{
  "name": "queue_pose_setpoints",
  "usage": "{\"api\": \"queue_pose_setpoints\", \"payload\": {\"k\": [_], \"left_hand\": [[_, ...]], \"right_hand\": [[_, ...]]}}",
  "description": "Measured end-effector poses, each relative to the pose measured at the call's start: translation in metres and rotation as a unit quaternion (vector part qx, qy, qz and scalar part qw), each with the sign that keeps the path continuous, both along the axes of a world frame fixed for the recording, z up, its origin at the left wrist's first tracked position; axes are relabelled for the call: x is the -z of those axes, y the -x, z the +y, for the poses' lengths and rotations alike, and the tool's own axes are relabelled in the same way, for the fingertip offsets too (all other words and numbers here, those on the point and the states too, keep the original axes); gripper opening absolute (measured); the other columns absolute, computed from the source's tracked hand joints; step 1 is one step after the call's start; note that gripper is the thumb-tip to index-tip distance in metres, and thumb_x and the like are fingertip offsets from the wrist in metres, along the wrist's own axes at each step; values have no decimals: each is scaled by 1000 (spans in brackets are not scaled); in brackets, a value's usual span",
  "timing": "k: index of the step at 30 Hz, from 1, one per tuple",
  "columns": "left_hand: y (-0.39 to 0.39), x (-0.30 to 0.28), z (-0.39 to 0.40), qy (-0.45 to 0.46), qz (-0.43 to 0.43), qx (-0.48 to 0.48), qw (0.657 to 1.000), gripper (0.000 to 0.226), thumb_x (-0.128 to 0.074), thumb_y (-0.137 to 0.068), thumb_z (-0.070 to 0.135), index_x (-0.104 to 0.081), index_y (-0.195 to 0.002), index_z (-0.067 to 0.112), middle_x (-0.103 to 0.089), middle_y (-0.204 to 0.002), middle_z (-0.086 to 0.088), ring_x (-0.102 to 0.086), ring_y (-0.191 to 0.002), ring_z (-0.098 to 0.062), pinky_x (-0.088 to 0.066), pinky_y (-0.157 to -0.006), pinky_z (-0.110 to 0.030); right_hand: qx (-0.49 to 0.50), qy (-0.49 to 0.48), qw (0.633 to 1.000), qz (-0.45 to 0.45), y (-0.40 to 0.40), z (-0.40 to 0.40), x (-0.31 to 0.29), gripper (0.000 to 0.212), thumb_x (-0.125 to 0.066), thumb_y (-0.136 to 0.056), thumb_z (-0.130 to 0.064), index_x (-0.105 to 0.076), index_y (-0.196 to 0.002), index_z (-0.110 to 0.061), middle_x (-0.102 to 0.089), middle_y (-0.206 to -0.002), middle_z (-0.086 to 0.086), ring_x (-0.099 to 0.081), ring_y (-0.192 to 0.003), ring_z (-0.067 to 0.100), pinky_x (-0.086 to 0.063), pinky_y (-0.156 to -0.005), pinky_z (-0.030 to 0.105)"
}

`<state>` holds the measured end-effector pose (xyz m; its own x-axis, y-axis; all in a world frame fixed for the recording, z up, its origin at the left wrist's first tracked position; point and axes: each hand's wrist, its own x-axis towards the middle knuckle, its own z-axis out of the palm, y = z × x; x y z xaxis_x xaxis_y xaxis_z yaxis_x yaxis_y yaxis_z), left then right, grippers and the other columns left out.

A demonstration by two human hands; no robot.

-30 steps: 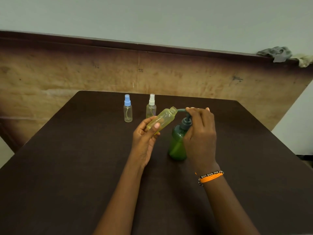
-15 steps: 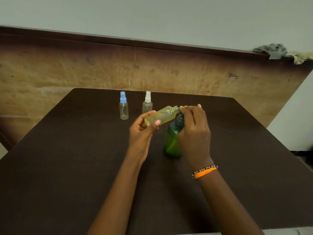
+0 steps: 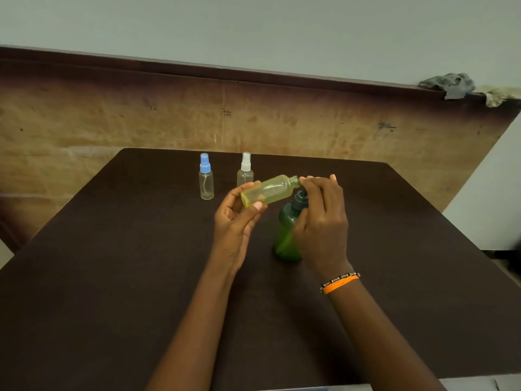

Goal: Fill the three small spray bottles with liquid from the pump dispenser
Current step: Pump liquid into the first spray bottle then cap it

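On the dark brown table, your left hand holds the uncapped yellow spray bottle by its base, thumb and fingers curled round it, with the bottle tipped almost flat and its open neck pointing right. Your right hand sits over the top of the green pump dispenser, fingers bent across the dark pump head; the fingertips come right up to the yellow bottle's neck, and the nozzle itself is hidden under them. That dispenser stands upright on the table, just below the tilted bottle. Whether liquid is passing into the neck cannot be made out.

Farther back, the blue-capped spray bottle and the white-capped spray bottle stand upright side by side, both clear and capped, apart from your hands. An orange wristband and a beaded bracelet circle your right wrist.
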<state>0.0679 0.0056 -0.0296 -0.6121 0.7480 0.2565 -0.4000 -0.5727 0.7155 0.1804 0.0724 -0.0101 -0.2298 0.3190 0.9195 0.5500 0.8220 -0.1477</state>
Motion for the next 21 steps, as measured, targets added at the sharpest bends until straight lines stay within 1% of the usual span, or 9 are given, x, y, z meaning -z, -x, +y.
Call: {"api": "queue_pose_setpoints", "payload": {"k": [2, 6, 9, 12, 14, 17, 21], "left_hand": [[0, 0, -1, 2, 0, -3, 1000, 35, -63, -76, -6, -62, -106, 13, -69, -104, -2, -63, -105, -19, -53, -81, -23], [1, 0, -1, 4, -6, 2, 1000, 39, -53, -82, -9, -59, -114, 12, -62, -119, -10, -58, -114, -24, -53, -87, -25], [2, -1, -2, -9, -4, 3, 1000, 42, -51, -82, -10, -57, -118, 11, -60, -123, -10, -57, -117, -23, -52, -88, -25], [2, 0, -1, -10, -1, -4, 1000, 42, -51, -84, -11, -58, -117, 14, -62, -121, -8, -57, -117, -22, -51, -91, -27], [2, 0, -1, -11, -5, -12, 1000, 41, -52, -84, -11, -59, -116, 15, -63, -118, -6, -59, -114, -20, -52, -88, -26], [1, -2, -4, -11, -18, -25, 999, 39, -52, -84, -10, -56, -114, 14, -67, -108, -3, -63, -105, -14, -53, -83, -23], [0, -2, -4, 0, -24, -32, 999, 35, -54, -83, -9, -56, -110, 12, -68, -103, -2, -65, -100, -14, -53, -80, -22]], "right_hand": [[-18, 4, 1000, -1, -3, 2, -2, 38, -39, -75, 11, -64, -105, 10, -61, -97, 22, -53, -99, 27, -30, -112, 36], [-25, 14, 1000, -8, -4, -1, -13, 38, -38, -76, 3, -64, -103, 8, -61, -95, 19, -49, -96, 22, -32, -110, 35], [-21, 20, 1000, 2, -2, -4, -11, 39, -37, -78, 3, -63, -106, 8, -60, -98, 19, -49, -98, 23, -36, -107, 41], [14, 3, 1000, -7, 2, -2, 1, 35, -38, -83, 7, -62, -108, 10, -61, -100, 22, -56, -99, 30, -32, -111, 40], [21, -5, 1000, -13, 2, -1, 4, 34, -38, -84, 8, -62, -107, 11, -61, -99, 22, -57, -98, 31, -31, -111, 39], [11, -2, 1000, -16, 0, -4, -2, 38, -35, -81, 6, -63, -106, 11, -61, -97, 22, -52, -99, 27, -30, -111, 38], [-11, 16, 999, -28, -3, -5, -14, 41, -34, -77, 1, -64, -104, 9, -60, -96, 20, -47, -97, 23, -32, -109, 37]]}}
